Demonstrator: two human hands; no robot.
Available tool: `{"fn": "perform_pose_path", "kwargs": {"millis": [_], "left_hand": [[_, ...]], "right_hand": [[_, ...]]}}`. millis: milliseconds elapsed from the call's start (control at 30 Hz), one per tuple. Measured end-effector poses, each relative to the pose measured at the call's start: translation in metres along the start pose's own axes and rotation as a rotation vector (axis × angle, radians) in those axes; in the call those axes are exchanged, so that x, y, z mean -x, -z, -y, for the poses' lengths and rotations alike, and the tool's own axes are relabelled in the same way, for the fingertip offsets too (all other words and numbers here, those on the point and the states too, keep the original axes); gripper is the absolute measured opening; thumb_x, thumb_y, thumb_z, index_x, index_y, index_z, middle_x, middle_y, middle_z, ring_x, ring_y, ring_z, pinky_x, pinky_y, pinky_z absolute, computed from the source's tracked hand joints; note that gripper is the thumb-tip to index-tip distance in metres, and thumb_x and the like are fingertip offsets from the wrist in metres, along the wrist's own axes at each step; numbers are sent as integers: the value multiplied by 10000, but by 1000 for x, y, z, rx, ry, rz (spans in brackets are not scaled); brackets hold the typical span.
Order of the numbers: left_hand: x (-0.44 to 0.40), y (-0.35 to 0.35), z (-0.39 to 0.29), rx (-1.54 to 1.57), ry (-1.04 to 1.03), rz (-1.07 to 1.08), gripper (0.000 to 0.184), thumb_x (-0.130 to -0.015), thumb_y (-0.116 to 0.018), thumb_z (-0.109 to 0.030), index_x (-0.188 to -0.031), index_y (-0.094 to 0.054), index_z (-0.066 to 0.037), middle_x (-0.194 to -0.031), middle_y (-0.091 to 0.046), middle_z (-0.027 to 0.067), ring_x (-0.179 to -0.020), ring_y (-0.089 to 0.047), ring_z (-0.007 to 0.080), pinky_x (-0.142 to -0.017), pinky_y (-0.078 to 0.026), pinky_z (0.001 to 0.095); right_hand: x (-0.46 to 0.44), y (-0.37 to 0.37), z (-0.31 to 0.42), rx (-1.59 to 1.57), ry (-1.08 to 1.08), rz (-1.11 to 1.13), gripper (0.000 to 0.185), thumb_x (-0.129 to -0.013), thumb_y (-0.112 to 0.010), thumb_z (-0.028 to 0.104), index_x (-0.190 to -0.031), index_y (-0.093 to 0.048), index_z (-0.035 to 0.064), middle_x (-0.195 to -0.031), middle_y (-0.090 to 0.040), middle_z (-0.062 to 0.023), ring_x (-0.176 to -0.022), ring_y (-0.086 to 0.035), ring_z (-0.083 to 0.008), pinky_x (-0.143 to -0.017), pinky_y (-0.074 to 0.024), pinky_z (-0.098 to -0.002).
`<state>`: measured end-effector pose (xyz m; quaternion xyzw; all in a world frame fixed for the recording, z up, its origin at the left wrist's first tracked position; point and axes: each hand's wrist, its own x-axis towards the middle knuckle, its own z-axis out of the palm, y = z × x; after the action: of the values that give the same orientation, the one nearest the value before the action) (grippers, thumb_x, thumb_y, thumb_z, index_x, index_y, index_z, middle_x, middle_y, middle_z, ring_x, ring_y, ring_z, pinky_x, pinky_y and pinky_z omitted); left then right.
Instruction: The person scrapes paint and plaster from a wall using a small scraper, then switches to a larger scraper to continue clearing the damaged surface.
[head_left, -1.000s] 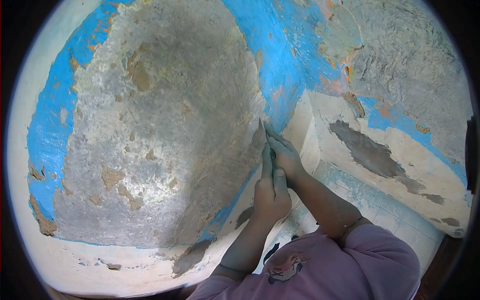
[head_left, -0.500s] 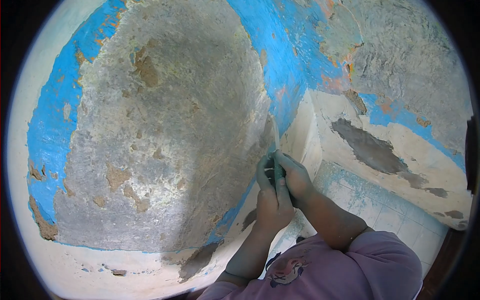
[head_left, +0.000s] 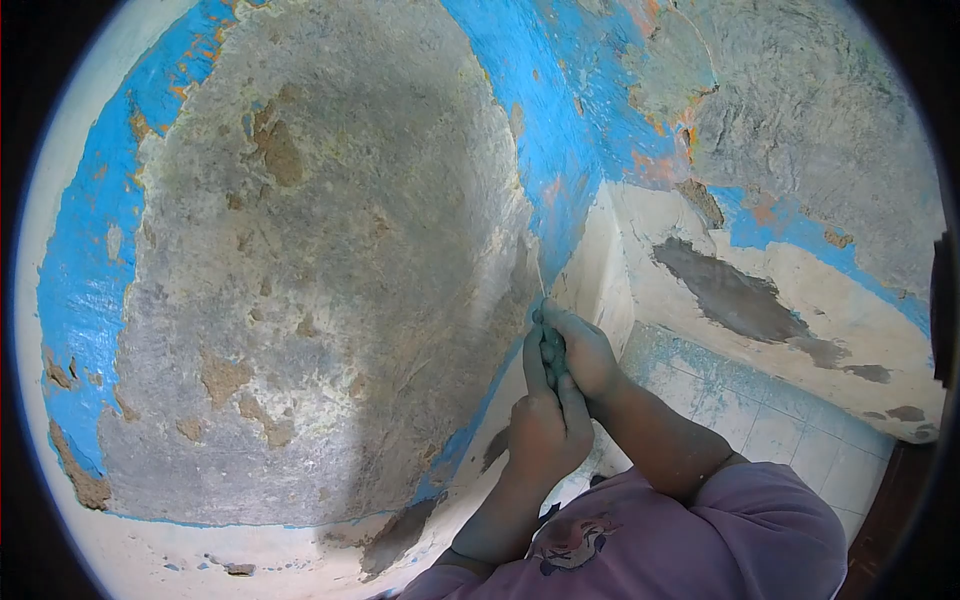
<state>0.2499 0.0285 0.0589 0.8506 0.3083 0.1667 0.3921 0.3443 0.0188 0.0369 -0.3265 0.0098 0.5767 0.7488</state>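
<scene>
Both of my hands are wrapped round one hand scraper (head_left: 541,275), its thin pale blade seen nearly edge-on and pointing up and away at the wall corner. My right hand (head_left: 583,352) grips the upper part of its handle. My left hand (head_left: 548,415) lies against it from the left and below, fingers closed on the handle, which they mostly hide. Beyond the blade is blue paint (head_left: 565,215) in the corner. To the left spreads a patch of bare grey plaster (head_left: 320,230). Whether the blade tip touches the wall I cannot tell.
A peeling blue band (head_left: 90,250) edges the grey patch at left. White lower wall (head_left: 190,545) runs below it. On the right wall is a dark scraped patch (head_left: 730,290). Dusty floor tiles (head_left: 740,400) lie below, with a dark brown edge (head_left: 890,500) at lower right.
The scraper's blade has turned and now looks thinner. My left fingers have straightened along the handle, closing the gap between the hands. The view has shifted slightly.
</scene>
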Motion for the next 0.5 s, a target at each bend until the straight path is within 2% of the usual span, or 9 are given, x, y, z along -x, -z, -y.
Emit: {"fn": "perform_pose_path", "kwargs": {"millis": [100, 167, 200, 233, 300, 333, 400, 433, 500], "left_hand": [[-4, -3, 9, 18, -77, -41, 469, -897, -256, -104, -1342, -169, 16, -1153, -475, 315, -1048, -527, 400, -855, -441, 387], [-50, -6, 31, -59, -144, -120, 462, -899, -262, -107, -1335, -180, 23, -1139, -485, 308, -1033, -539, 389, -850, -441, 379], [-60, -8, 39, -134, -203, -190, 456, -900, -269, -110, -1327, -191, 31, -1126, -496, 300, -1018, -550, 377, -846, -441, 371], [-56, -9, 37, -123, -200, -187, 456, -900, -269, -110, -1327, -191, 31, -1126, -496, 300, -1018, -550, 377, -846, -441, 371], [-56, -8, 24, 2, 0, -53, 437, -905, -296, -118, -1305, -228, 46, -1103, -512, 284, -983, -567, 353, -816, -445, 357], [-46, -12, 21, -1, -5, -45, 437, -905, -296, -118, -1305, -228, 46, -1103, -512, 284, -983, -567, 353, -816, -445, 357], [-27, -24, 19, 32, -121, -121, 529, -876, -379, -174, -1320, -173, 26, -887, -566, 333, -791, -585, 444, -632, -482, 467], [-32, -25, 21, 35, -119, -117, 529, -876, -379, -174, -1320, -173, 26, -887, -566, 333, -791, -585, 444, -632, -482, 467], [-42, -29, 25, 106, 10, -110, 455, -902, -321, -136, -1305, -217, 49, -1059, -533, 264, -895, -593, 322, -744, -462, 342]], "right_hand": [[-14, 3, -2, -6, 20, 68, 278, -908, -450, 344, -857, -545, 88, -623, -470, 7, -479, -426, -87, -428, -354, -220], [-55, 5, -3, 292, 196, -67, 291, -905, -455, 349, -817, -542, 85, -604, -464, 11, -472, -422, -82, -423, -340, -211], [-63, 4, -5, 295, 179, -75, 291, -905, -455, 349, -817, -542, 85, -604, -464, 11, -472, -422, -82, -423, -340, -211], [-72, 1, -1, 190, 196, -67, 300, -905, -453, 354, -803, -535, 84, -602, -459, 9, -480, -421, -87, -435, -340, -216], [-69, 2, 13, 76, 251, -57, 310, -905, -450, 359, -788, -529, 83, -599, -453, 7, -488, -419, -93, -446, -340, -221], [-48, 7, 13, 77, 172, -44, 312, -901, -456, 366, -787, -525, 84, -598, -449, 8, -489, -418, -99, -451, -342, -230], [-40, 11, 15, 80, 96, -31, 314, -897, -461, 373, -785, -521, 86, -597, -444, 8, -490, -416, -106, -455, -345, -238], [-41, 13, 15, 156, 74, -40, 316, -894, -465, 378, -788, -522, 86, -597, -445, 9, -485, -415, -110, -453, -347, -241], [-43, 15, 15, 232, 41, -69, 318, -891, -468, 383, -792, -523, 86, -598, -445, 11, -480, -414, -114, -451, -349, -245]]}}
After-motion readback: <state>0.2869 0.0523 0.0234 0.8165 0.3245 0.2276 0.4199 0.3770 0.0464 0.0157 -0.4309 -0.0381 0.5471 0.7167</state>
